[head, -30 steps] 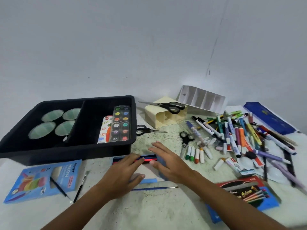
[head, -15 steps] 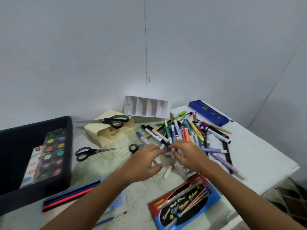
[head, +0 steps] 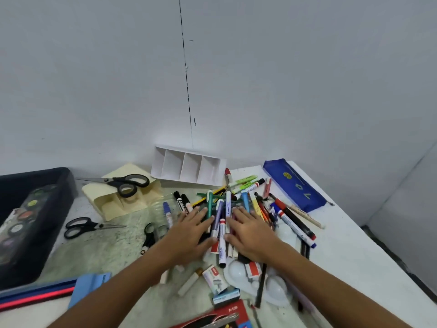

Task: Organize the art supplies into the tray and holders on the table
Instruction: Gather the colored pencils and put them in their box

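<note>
Both hands (head: pixel 218 235) flat, fingers spread, either side of the marker pile (head: pixel 222 216).

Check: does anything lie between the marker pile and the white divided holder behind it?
Nothing visible does. Both hands rest on the marker pile, and the white divided holder lies tipped just behind it.

Left hand (head: pixel 189 235), right hand (head: pixel 251 235): both bare, no gloves, rings, watch or bands visible. Both forearms bare to frame edge, no sleeve in view. Fingernails short, unpainted as far as visible.
</note>
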`<action>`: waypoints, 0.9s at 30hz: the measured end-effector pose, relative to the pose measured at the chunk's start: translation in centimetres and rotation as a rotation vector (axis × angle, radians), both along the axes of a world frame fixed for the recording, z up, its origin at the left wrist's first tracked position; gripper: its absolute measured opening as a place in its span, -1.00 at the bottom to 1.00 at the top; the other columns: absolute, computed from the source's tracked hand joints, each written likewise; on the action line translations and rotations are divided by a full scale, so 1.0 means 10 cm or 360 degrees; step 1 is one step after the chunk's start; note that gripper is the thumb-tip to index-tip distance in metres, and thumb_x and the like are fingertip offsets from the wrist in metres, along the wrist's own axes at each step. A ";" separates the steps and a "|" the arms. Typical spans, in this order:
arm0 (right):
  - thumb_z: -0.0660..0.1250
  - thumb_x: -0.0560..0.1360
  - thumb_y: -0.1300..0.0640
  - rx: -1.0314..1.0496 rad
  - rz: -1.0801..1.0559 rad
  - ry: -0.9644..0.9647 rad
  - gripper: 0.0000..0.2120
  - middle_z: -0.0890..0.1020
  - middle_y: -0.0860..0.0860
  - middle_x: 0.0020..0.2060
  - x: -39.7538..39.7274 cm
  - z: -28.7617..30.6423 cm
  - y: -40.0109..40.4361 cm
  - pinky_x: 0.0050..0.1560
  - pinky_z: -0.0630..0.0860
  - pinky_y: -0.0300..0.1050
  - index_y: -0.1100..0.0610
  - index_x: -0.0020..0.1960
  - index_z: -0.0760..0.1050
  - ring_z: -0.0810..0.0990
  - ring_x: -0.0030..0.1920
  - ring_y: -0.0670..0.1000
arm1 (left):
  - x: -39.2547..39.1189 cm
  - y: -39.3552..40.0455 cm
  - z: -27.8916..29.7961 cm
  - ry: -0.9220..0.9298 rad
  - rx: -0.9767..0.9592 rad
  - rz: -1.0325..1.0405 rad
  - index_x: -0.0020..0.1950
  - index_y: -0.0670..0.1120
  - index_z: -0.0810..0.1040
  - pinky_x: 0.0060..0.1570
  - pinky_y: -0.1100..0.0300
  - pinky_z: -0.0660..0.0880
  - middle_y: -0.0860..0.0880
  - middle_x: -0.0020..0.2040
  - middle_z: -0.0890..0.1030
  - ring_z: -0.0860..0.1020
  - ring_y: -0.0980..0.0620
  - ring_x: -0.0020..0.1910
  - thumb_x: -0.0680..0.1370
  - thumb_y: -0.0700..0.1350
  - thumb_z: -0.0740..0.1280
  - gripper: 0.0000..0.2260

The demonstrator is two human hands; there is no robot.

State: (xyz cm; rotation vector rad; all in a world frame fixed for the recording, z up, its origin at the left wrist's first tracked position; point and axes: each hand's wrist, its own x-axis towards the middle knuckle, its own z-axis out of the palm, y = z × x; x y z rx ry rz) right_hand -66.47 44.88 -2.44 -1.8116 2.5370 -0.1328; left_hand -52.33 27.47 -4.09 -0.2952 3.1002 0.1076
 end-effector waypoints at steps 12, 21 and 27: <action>0.28 0.55 0.12 -0.0610 -0.0119 -0.0120 -0.70 0.57 0.11 0.23 -0.43 0.12 0.01 0.33 0.37 0.18 0.15 0.25 0.55 0.46 0.31 0.13 | -0.07 0.00 0.35 0.0392 0.0128 -0.0016 0.42 -0.08 0.44 0.43 0.07 0.16 -0.09 0.47 0.37 0.25 -0.10 0.49 0.57 0.16 0.25 -0.51; -0.11 0.64 -0.21 -0.0033 -0.0441 -0.0142 -0.45 0.05 0.04 0.58 -0.78 -0.14 0.22 0.51 -0.10 0.17 -0.09 0.58 -0.06 -0.08 0.57 0.10 | -0.15 -0.14 0.03 -0.0237 -0.0065 -0.0061 0.56 0.16 -0.25 0.51 -0.17 -0.20 -0.03 0.55 -0.34 -0.34 -0.06 0.53 0.40 0.52 -0.32 -0.19; 0.17 0.64 0.05 -0.0593 -0.0467 -0.0413 -0.61 0.43 0.08 0.41 -0.73 0.04 0.30 0.38 0.29 0.01 0.10 0.44 0.38 0.35 0.42 0.09 | -0.05 -0.24 0.12 -0.0117 0.0044 0.0069 0.59 0.12 0.00 0.49 -0.06 -0.17 -0.03 0.60 -0.15 -0.22 -0.07 0.56 0.56 0.35 0.06 -0.34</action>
